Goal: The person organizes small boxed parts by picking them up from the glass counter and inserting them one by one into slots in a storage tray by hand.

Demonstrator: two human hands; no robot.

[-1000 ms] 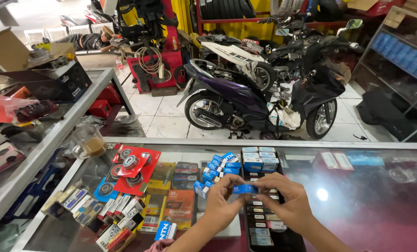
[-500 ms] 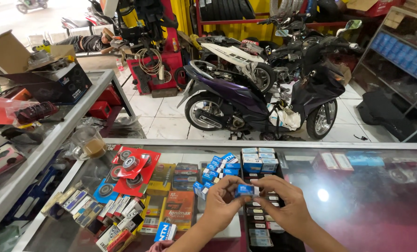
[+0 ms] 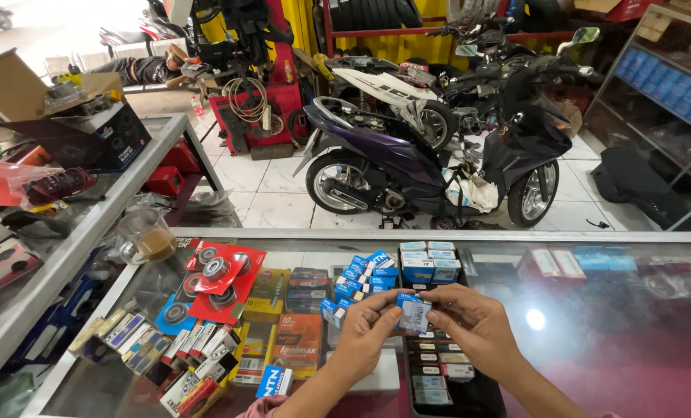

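Note:
Both of my hands hold one small blue and white box (image 3: pixel 414 313) above a glass display counter (image 3: pixel 616 340). My left hand (image 3: pixel 370 334) pinches its left side with thumb and fingers. My right hand (image 3: pixel 478 325) grips its right side. The box's broad face is turned up towards me. Under the glass, right below my hands, lie rows of similar small blue boxes (image 3: pixel 430 263) and flat dark packets (image 3: pixel 432 371).
Red blister cards with round bearings (image 3: pixel 217 275) and several coloured part boxes (image 3: pixel 167 348) fill the case at left. A glass cup (image 3: pixel 148 236) stands on the side counter. Beyond the counter a purple scooter (image 3: pixel 430 166) is parked on white tiles; shelves (image 3: pixel 663 93) stand at right.
The box has been turned in my fingers, from showing its narrow blue edge to showing its broad face. My hands stay in the same place over the counter.

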